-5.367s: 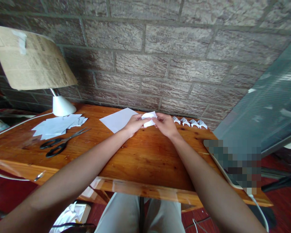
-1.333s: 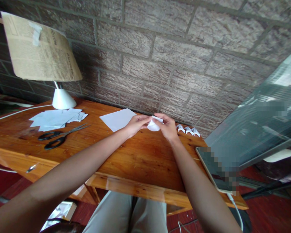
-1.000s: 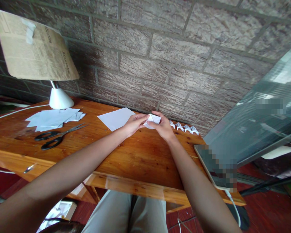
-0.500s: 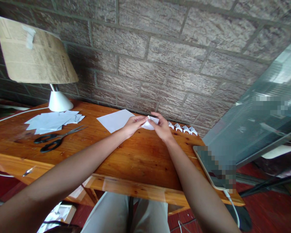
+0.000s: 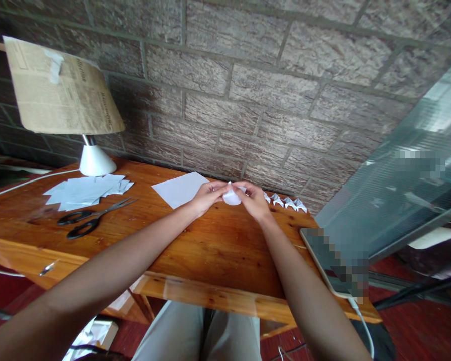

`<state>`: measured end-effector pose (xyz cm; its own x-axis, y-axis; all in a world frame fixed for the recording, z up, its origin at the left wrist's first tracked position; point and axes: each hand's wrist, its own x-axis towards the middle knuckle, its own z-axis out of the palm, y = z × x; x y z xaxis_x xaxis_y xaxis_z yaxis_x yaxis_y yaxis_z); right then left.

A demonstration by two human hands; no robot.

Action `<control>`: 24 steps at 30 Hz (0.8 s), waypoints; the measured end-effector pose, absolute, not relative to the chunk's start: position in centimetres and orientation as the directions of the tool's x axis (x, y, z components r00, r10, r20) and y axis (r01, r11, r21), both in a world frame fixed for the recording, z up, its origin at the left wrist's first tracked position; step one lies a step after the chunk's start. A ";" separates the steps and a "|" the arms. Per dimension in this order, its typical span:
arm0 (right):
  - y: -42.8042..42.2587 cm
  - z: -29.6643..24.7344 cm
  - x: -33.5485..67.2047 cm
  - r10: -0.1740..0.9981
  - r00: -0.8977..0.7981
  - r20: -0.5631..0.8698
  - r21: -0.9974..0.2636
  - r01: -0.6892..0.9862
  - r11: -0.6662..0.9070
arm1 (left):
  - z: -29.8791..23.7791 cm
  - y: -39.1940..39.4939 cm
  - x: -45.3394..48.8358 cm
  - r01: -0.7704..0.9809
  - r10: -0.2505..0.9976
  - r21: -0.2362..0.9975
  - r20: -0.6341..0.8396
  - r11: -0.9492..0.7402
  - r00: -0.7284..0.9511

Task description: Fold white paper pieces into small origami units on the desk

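A small piece of white paper (image 5: 232, 196), bent and partly folded, is held between both hands near the back of the wooden desk (image 5: 210, 250). My left hand (image 5: 207, 197) pinches its left side, thumb pointing inward. From the right, my right hand (image 5: 254, 199) grips the other side, its thumb close to the left one. The fingers behind the paper are partly hidden. Just left of my left hand lies a flat white sheet (image 5: 181, 189). Beside my right hand stand several folded white paper shapes (image 5: 288, 202) in a row, the nearest partly covered by the hand.
Black-handled scissors (image 5: 93, 218) lie at the left, in front of a spread of white paper pieces (image 5: 80, 191). A lamp (image 5: 96, 159) with a newsprint shade stands behind them. A tablet (image 5: 332, 263) with a cable rests at the right edge. A stone-block wall (image 5: 210, 105) borders the back.
My right fingers, raised and apart before, have come down and closed in on the paper. The paper now curves more between the thumbs. The view has shifted slightly.
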<state>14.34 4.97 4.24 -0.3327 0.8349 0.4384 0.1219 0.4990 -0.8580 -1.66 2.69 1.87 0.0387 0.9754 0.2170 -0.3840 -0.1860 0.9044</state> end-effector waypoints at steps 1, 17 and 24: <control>5.0 4.3 14.4 0.829 -0.342 0.442 -0.854 0.123 0.506 | 1.9 2.7 -1.6 -0.383 0.976 0.903 0.218 -0.193 0.025; 5.3 3.8 14.2 0.862 -0.281 0.423 -0.886 0.072 0.458 | 2.0 2.8 -1.5 -0.348 0.957 0.892 0.270 -0.290 -0.105; 5.2 3.9 14.2 0.830 -0.342 0.442 -0.864 0.085 0.495 | 2.0 2.8 -1.6 -0.329 0.951 0.892 0.281 -0.309 -0.133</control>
<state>14.17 5.23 3.88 -0.3416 0.8296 0.4417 0.0854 0.4955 -0.8644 -1.57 2.83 2.00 -0.1327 0.9506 0.2807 -0.3289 -0.3094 0.8922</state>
